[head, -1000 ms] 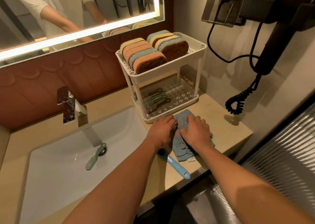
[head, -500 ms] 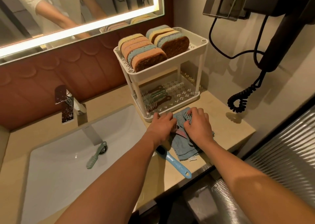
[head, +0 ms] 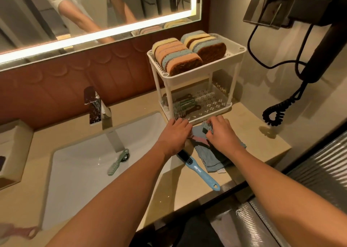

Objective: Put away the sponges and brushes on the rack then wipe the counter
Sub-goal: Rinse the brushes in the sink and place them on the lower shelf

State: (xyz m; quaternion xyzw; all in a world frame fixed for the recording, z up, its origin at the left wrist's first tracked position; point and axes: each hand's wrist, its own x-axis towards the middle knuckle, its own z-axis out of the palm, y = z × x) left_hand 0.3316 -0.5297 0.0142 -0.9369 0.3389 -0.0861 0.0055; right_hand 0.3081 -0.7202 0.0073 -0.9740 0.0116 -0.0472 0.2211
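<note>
A white two-tier rack (head: 235, 104) stands on the counter (head: 253, 145). Several sponges (head: 185, 54) fill its top shelf and several brushes (head: 185, 105) lie on its bottom shelf. Just in front of the rack, my right hand (head: 222, 132) grips a blue-grey brush (head: 206, 126) with bristles pointing up, above a blue cloth (head: 212, 158). My left hand (head: 175, 134) lies beside it over a pink brush (head: 200, 139); its fingertips are hidden. A blue-handled brush (head: 201, 173) lies on the counter near the front edge. A green brush (head: 118, 162) sits in the sink (head: 78, 164).
A chrome faucet (head: 95, 105) stands behind the sink. A pink brush handle (head: 24, 231) shows at the bottom left corner. A black hair dryer (head: 319, 45) with a coiled cord hangs on the right wall. A beige box (head: 13, 151) sits at far left.
Both hands have slid away from me toward the rack's bottom shelf, the right one carrying the blue-grey brush. The camera has dipped slightly.
</note>
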